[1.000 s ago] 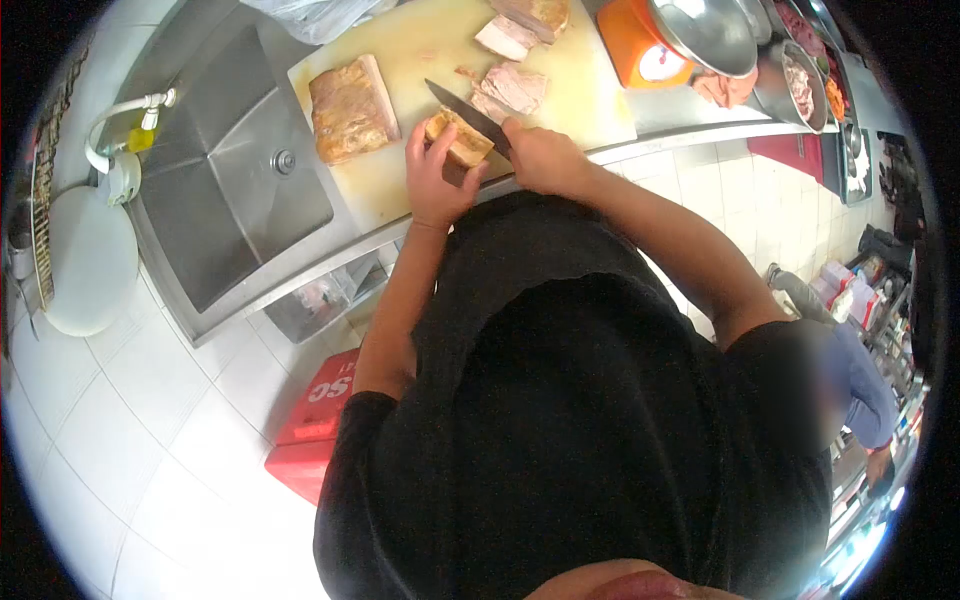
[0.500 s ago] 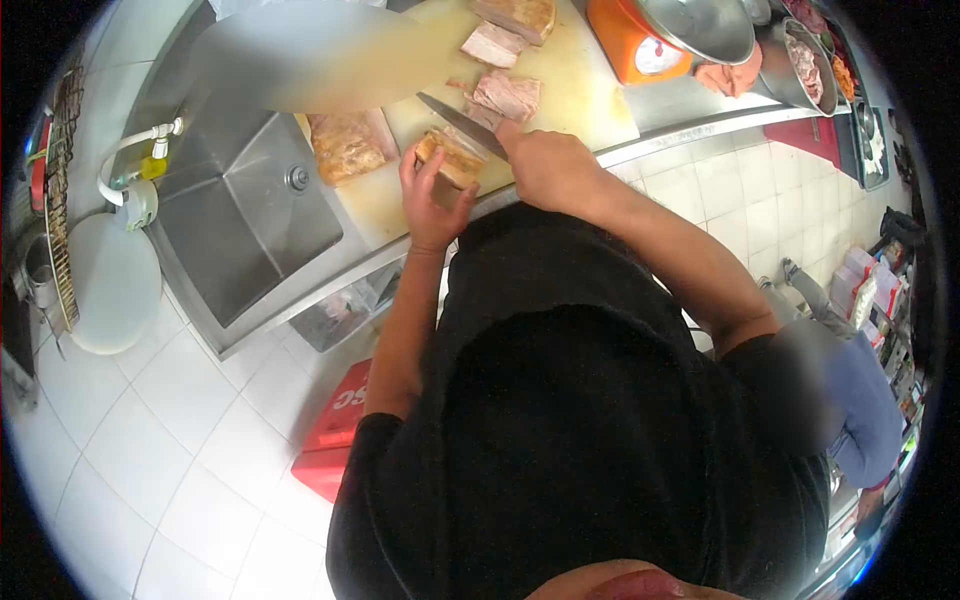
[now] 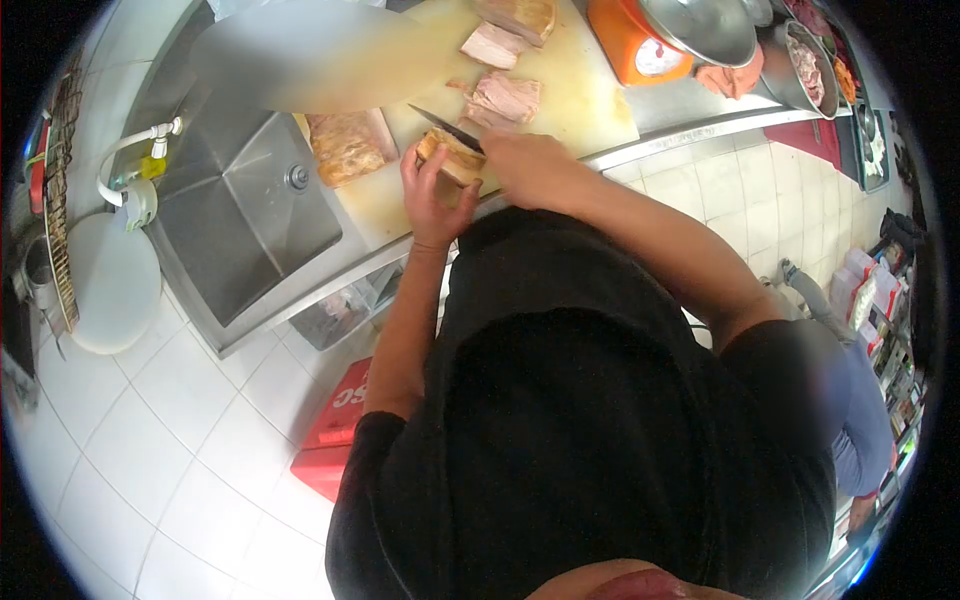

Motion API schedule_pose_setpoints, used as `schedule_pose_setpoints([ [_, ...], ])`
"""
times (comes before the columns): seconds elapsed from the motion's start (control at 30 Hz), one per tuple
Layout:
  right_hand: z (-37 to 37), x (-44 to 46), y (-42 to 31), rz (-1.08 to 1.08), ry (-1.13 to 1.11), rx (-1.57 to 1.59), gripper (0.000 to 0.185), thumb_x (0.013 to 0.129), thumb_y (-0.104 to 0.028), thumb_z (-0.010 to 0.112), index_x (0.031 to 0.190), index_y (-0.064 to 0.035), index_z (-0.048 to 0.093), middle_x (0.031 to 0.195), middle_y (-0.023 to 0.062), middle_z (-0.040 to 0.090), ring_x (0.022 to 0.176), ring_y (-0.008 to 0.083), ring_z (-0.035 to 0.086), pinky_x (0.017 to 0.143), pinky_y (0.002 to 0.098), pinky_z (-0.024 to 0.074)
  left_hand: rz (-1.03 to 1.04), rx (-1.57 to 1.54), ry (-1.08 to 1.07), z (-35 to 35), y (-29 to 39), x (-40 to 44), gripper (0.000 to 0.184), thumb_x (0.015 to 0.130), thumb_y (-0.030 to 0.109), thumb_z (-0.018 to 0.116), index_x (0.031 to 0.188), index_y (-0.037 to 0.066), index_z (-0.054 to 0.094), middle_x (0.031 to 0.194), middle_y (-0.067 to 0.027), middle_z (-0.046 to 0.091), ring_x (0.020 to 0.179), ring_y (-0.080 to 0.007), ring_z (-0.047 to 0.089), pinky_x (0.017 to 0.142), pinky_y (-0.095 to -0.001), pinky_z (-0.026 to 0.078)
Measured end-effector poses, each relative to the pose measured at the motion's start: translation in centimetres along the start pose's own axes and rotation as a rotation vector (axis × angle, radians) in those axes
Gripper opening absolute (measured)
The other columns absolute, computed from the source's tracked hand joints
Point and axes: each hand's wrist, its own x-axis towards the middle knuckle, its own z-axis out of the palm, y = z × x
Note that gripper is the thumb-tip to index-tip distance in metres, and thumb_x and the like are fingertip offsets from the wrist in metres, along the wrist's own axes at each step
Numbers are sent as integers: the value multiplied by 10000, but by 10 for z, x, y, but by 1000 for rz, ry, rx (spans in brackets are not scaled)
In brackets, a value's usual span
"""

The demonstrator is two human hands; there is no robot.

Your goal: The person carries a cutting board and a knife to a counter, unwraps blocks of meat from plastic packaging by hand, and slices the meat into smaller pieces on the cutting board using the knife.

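Observation:
My left hand point(image 3: 437, 203) is closed on a chunk of brown-skinned meat point(image 3: 456, 165), thumb on the near side and fingers on the left. The handle of a kitchen knife point(image 3: 446, 124) is in my right hand point(image 3: 527, 170), with the blade along the far edge of that chunk. Both hands are over the near edge of a pale cutting board point(image 3: 590, 110). A larger slab of meat point(image 3: 345, 147) lies left of my left hand. Beyond the knife are sliced meat point(image 3: 506, 97), a smaller cut piece point(image 3: 493, 45) and another slab point(image 3: 520, 15).
A steel sink point(image 3: 235, 200) with a tap point(image 3: 140, 150) stands on the left. To the right are an orange scale point(image 3: 625, 45) under a metal bowl point(image 3: 705, 30), an orange cloth point(image 3: 733, 77) and a container of meat point(image 3: 803, 65). Another person point(image 3: 865, 410) is behind on the right.
My right hand has drawn slightly left, bringing the knife from an angled position beyond the chunk to right against its far edge. My left hand stays on the chunk.

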Motion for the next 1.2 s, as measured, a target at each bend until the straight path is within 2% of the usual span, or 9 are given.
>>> schedule_pose_setpoints([
  [0.23,5,1,6,-1,-2,2,296,898,-116,580,1145,47,582,1042,246,710,990,415,700,834,514,552,-36,-48,-10,0,1,0,792,673,204,898,1362,83,526,1391,-301,438,1272,-483,482,1058,-507,433],
  [0.4,24,11,18,0,135,34,315,856,-40,599,1160,5,527,1043,260,694,989,426,685,841,524,539,-37,-2,-21,1,-2,0,778,678,200,890,1361,96,532,1386,-287,447,1262,-473,494,1051,-500,443],
  [0.53,8,6,37,55,216,-14,297,869,-41,574,1159,0,527,999,253,698,958,433,687,829,528,537,-87,-38,-42,-5,1,1,782,668,191,887,1359,74,540,1355,-266,471,1229,-452,516,1042,-482,453],
  [0.63,-18,-9,44,106,165,-85,302,877,-47,565,1172,-1,522,972,237,704,941,433,689,813,530,532,-16,16,10,-5,-1,3,771,696,175,870,1377,54,527,1357,-237,483,1218,-383,545,1013,-450,475],
  [0.73,-28,-32,39,92,362,-65,215,902,-81,578,1098,-34,500,831,242,682,830,440,680,737,550,518,-354,-480,79,-4,2,4,705,777,113,800,1407,24,497,1338,-174,514,1200,-276,561,984,-392,485],
  [0.83,-19,-47,48,-11,594,-10,185,927,-113,586,1060,-55,471,742,245,649,740,457,657,662,563,505,-520,-779,154,-16,13,7,657,842,48,720,1444,11,460,1317,-119,534,1180,-199,555,967,-336,480],
  [0.87,-12,-50,55,-59,674,12,181,935,-124,588,1049,-62,461,714,245,637,710,463,649,635,566,500,-562,-779,185,-19,15,6,596,909,78,636,1466,9,434,1293,-105,547,1163,-208,556,1001,-340,450],
  [1.07,10,-52,106,-113,798,1,166,955,-157,581,1034,-77,458,689,231,638,663,460,646,584,568,500,-682,-1297,325,-37,42,7,554,998,312,482,1463,14,436,1385,-136,543,1269,-300,537,1110,-432,380],
  [1.2,6,-51,139,-81,747,-10,173,961,-174,583,1033,-85,453,682,220,641,657,453,650,587,573,505,-743,-1364,381,-40,58,17,539,988,370,497,1423,54,476,1386,-133,568,1321,-328,517,1109,-497,397],
])
